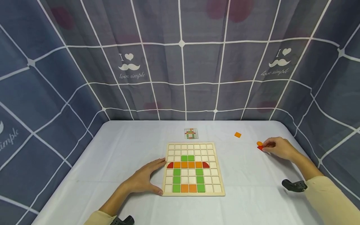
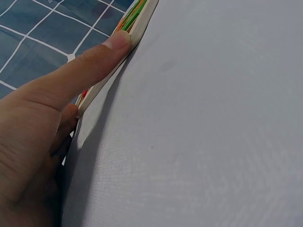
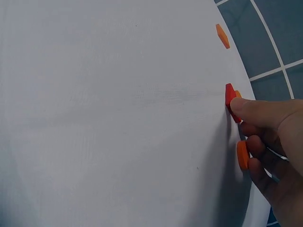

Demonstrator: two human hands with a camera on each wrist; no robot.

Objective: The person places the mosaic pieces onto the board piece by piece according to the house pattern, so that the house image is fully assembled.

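A wooden grid board point(image 1: 222, 187) lies on the white table, with green, orange and red tiles in some of its cells. My left hand point(image 1: 143, 176) rests at the board's left side, fingers spread and thumb at its lower left corner; the thumb point(image 2: 90, 66) presses the edge. Off to the right, my right hand point(image 1: 281, 148) pinches a red tile point(image 3: 229, 97). An orange rounded piece point(image 1: 259, 143) sits right beside that tile. Under the other fingers is a second orange piece point(image 3: 242, 155); whether they hold it I cannot tell.
An orange square tile point(image 1: 237, 134) lies on the table point(image 1: 126, 140) between the board and my right hand. Behind the board lies a small pattern card point(image 1: 191, 133). A dark grid-patterned curtain point(image 1: 168, 62) encloses the back and both sides.
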